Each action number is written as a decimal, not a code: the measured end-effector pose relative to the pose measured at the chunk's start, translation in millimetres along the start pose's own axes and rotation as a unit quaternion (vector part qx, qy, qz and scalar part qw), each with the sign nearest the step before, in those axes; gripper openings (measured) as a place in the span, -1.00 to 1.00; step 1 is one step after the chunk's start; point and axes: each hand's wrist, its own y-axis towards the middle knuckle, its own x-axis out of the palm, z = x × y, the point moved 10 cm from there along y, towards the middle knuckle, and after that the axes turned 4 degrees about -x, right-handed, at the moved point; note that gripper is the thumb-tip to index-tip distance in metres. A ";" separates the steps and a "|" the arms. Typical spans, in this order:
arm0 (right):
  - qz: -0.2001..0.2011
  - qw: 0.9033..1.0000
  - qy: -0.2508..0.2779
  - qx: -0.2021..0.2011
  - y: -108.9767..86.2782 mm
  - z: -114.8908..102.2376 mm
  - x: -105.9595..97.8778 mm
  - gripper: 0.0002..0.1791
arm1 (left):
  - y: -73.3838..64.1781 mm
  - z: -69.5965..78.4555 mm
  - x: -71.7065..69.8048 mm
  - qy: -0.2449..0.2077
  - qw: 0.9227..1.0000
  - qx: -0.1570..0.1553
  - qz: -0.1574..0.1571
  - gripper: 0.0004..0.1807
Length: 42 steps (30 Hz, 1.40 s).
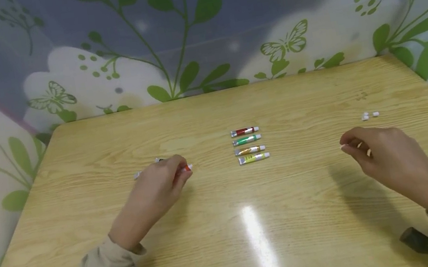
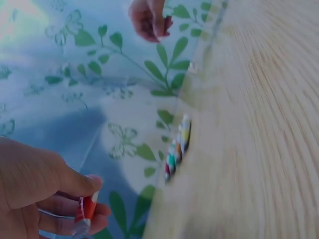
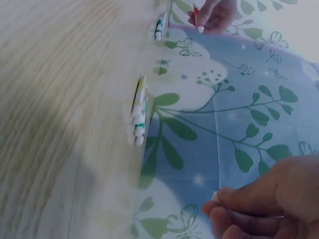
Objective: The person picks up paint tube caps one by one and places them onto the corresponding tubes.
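Note:
My left hand point(image 1: 156, 182) pinches an orange-red paint tube point(image 2: 87, 206) between thumb and fingers, above the left part of the table. The tube's white end point(image 1: 190, 167) points right; whether a cap is on it, I cannot tell. Behind that hand, a dark tube point(image 1: 160, 159) and a silvery tube end point(image 1: 137, 175) show on the table, mostly hidden. On the right, my right hand point(image 1: 389, 154) holds a small white piece point(image 3: 215, 196), apparently a cap, at its fingertips. Past it lie a few small white caps point(image 1: 365, 116).
Mid-table, a dark red tube point(image 1: 244, 131), a green tube point(image 1: 246, 139), a gold tube point(image 1: 250, 150) and a yellow tube point(image 1: 254, 158) lie in a column, white ends rightward. A leaf-patterned curtain point(image 1: 204, 69) borders the wooden table point(image 1: 231, 243).

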 end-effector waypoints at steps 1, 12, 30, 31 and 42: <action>0.004 1.000 0.004 -0.005 0.8 -2.9 -1.0 -0.88 | 0.7 4.9 -2.0 -0.002 1.000 0.005 0.006 -0.87; 0.070 0.991 0.078 -0.078 7.6 -36.0 -14.3 -0.73 | 0.0 52.8 -19.5 0.012 0.995 0.077 0.066 -0.85; 0.139 0.959 0.181 -0.170 8.6 -69.2 -27.3 -0.67 | -6.8 106.5 -43.4 0.006 0.980 0.162 0.113 -0.81; 0.141 0.958 0.183 -0.173 8.6 -70.3 -28.4 -0.64 | -6.7 108.8 -44.8 0.005 0.980 0.165 0.115 -0.81; 0.163 0.950 0.183 -0.194 10.3 -78.2 -36.7 -0.59 | -5.8 121.4 -53.0 -0.008 0.975 0.178 0.137 -0.85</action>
